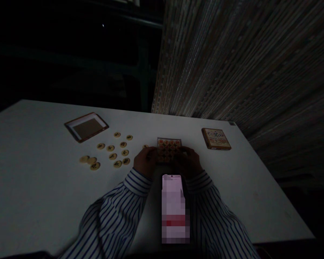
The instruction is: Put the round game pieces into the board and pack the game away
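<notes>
A small tray filled with round game pieces with red marks sits on the white table, straight ahead of me. My left hand rests at the tray's left edge, fingers curled against it. My right hand is at the tray's right edge, fingers curled the same way. Both arms wear striped sleeves. In this dim light I cannot make out whether the fingers grip the tray or only touch it. Several loose round pieces with dark marks lie scattered to the left of my left hand.
A lit phone lies between my forearms. An open box lid sits at the back left, a closed printed box at the back right. A ribbed wall rises behind the table on the right. The room is dark.
</notes>
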Demonstrator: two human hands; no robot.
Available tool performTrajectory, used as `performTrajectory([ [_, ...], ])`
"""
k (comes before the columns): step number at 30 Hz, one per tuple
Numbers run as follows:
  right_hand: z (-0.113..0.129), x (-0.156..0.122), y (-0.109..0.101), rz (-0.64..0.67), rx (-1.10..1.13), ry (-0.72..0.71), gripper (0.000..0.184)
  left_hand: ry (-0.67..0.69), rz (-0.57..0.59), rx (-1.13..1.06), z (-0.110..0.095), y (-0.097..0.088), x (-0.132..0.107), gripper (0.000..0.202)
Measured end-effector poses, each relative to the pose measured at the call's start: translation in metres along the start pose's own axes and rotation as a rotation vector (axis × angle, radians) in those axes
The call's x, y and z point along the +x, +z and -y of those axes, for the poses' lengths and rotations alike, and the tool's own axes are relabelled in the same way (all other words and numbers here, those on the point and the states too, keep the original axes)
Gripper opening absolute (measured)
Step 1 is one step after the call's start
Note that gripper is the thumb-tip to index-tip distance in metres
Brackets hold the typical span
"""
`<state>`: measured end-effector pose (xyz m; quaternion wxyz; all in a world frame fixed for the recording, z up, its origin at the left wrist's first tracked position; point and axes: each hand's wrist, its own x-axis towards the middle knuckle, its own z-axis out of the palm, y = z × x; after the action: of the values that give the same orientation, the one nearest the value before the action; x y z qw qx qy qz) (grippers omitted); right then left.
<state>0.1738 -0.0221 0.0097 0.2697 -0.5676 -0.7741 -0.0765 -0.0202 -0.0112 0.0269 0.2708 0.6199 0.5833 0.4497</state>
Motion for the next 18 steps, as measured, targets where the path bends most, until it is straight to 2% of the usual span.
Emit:
performTrajectory([
  [18, 0.0016, 0.0014, -0.0034, -0.037, 0.004, 0.012, 0.027, 0.014, -0.008, 0.022, 0.0008, 0.0002, 0.0003, 0.018],
])
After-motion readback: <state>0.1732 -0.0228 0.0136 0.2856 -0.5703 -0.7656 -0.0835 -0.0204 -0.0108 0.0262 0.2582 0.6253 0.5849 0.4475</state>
